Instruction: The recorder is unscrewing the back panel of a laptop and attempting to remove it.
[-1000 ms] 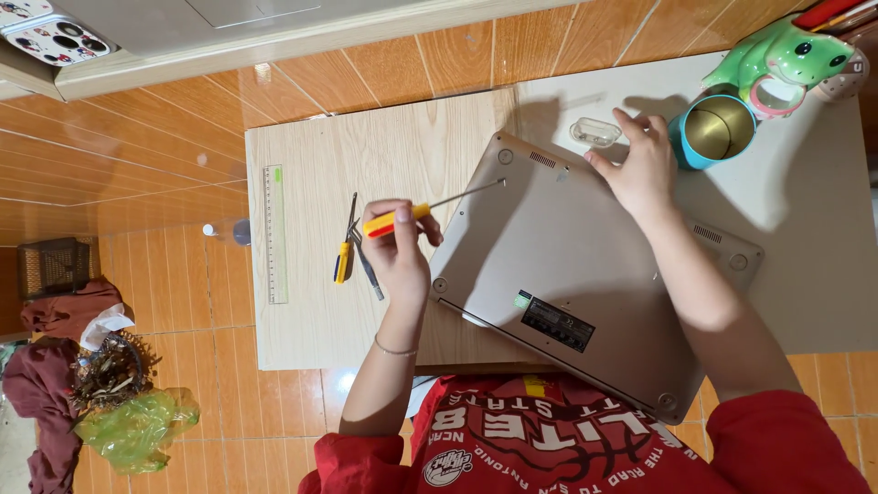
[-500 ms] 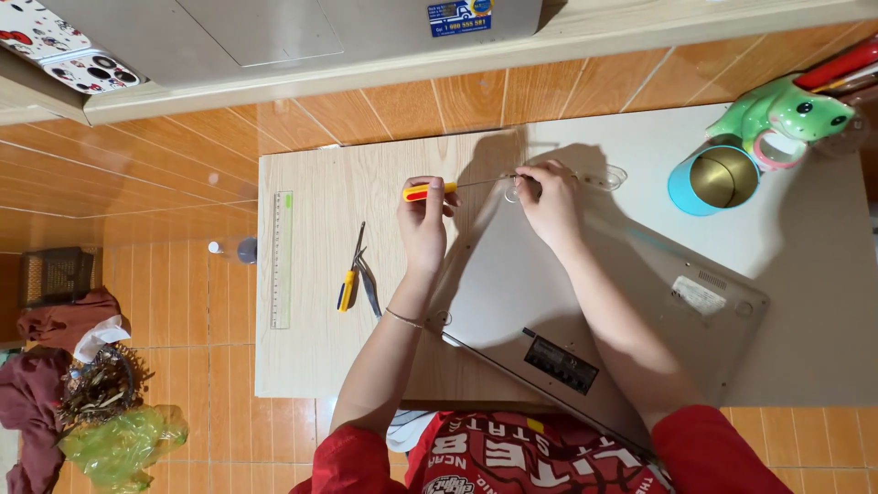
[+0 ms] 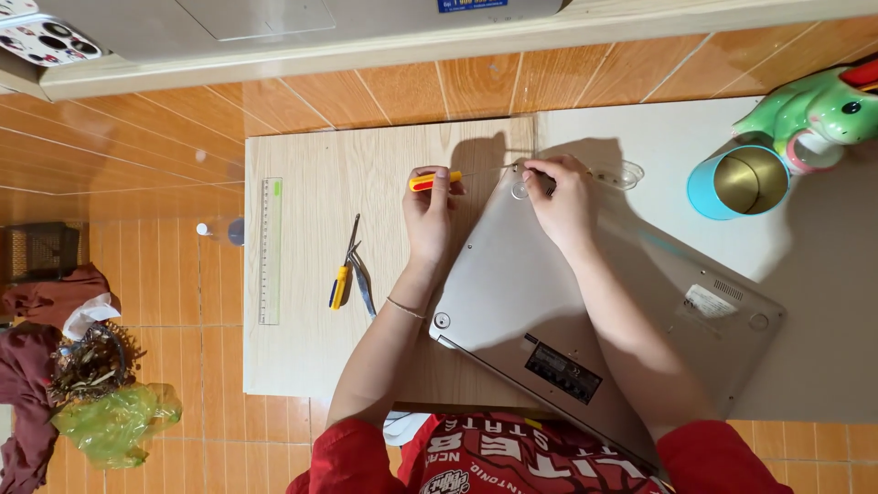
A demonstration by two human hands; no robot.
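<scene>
Left hand (image 3: 430, 215) grips screwdriver (image 3: 437, 179); right hand (image 3: 560, 197) steadies laptop (image 3: 585, 311).

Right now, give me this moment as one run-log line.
left hand: holds screwdriver | right hand: fingers at laptop corner, by tip | laptop: underside up, on table | pliers: idle, left

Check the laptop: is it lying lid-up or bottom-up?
Bottom-up. The laptop shows its underside: corner screw holes, rubber feet and a label sticker face the camera.
</scene>
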